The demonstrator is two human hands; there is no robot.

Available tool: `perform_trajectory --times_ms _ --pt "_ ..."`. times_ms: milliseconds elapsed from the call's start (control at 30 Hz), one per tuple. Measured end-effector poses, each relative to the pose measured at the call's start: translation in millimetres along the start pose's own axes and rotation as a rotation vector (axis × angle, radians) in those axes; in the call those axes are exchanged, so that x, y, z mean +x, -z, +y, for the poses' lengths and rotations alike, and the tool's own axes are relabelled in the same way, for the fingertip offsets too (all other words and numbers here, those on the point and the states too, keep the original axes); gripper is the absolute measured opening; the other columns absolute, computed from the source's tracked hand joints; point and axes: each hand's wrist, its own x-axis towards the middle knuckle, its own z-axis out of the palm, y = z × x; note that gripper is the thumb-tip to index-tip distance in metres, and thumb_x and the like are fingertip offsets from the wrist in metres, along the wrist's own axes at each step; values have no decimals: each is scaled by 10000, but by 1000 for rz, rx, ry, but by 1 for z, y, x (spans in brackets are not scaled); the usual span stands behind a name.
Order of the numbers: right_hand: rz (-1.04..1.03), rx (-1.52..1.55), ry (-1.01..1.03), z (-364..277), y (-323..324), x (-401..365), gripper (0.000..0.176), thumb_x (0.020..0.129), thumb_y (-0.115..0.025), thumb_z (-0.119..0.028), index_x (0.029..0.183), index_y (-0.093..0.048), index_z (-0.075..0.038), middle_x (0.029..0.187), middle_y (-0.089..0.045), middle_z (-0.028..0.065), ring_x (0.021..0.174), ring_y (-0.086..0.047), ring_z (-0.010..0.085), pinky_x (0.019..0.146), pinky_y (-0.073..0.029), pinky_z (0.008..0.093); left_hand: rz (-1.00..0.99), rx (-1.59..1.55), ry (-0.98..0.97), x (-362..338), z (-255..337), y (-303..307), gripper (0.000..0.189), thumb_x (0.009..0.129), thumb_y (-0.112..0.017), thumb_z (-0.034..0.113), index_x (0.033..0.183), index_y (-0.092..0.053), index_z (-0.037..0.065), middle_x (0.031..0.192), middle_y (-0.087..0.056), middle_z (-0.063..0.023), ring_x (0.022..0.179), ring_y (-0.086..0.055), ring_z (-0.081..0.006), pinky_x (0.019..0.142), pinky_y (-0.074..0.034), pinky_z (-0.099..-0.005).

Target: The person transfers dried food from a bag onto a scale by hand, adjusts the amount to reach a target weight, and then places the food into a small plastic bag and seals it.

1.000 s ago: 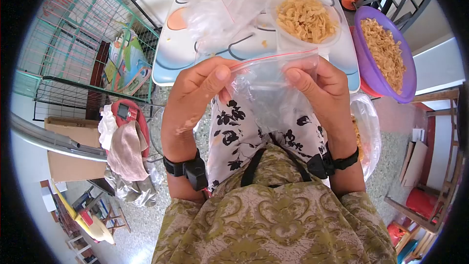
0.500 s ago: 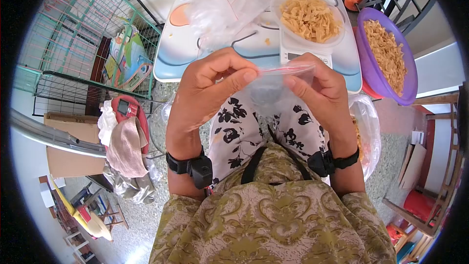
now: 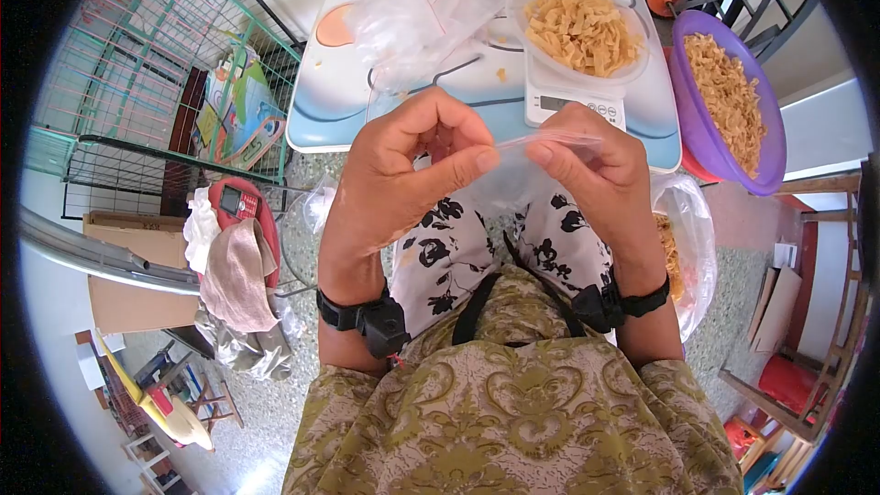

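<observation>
Plastic bag, one, its top pinched by left fingers and right fingers.

You have a thin, clear plastic bag slightly above and right of the frame's centre, its top edge nearly level, its see-through body hanging below.

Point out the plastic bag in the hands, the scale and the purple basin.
Plastic bag (image 3: 502, 183): head view, clear film below its top edge.
Scale (image 3: 554, 104): head view, the display.
Purple basin (image 3: 775, 136): head view, wall on the picture's right side.
</observation>
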Motion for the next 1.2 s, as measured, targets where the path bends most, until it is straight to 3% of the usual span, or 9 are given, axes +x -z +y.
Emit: perform_trajectory --times_ms 267,633,867,1000,1067,1200 --pt "-66 -112 144 0 -1 1 94 854 -675 -112 882 -639 -29 806 -609 48 749 -579 155 694 -455 273 -54 30 43 4 -4 1 179 886 -672 154 981 -618 13 871 -598 16 781 -520 -38 679 -414 -193" --pt "-136 -190 166 -1 -3 3 91 869 -620 -89 928 -627 -20 819 -584 82 763 -581 203 694 -458 292 -68 159 104 4 -4 3 171 929 -619 181 926 -642 12 784 -604 31 709 -504 -22 613 -394 -177" --pt "-142 -171 132 -2 -4 4 111 876 -627 -118 918 -620 -15 811 -584 83 762 -580 204 700 -459 294 -165 -22 241 3 -5 8 219 931 -616 222 974 -643 9 804 -615 23 718 -518 -32 630 -407 -177" --pt "-102 -170 118 0 -4 5 131 872 -638 -135 915 -620 -13 810 -590 80 758 -574 191 698 -456 284 -111 -73 246 1 -8 5 261 912 -640 225 1049 -629 3 875 -628 4 770 -546 -49 683 -432 -184" --pt "-95 -162 108 0 -4 5 137 870 -643 -140 915 -621 -12 812 -594 78 755 -571 179 697 -453 280 -112 -140 179 -2 -6 2 344 860 -709 271 1060 -642 0 853 -628 4 717 -526 -35 619 -429 -191" --pt "37 -55 -20 1 -5 3 145 898 -643 -168 913 -631 -25 779 -592 7 725 -542 99 669 -436 233 -144 59 98 -5 -11 18 351 860 -705 262 1101 -641 15 893 -637 3 746 -523 -41 670 -436 -198"
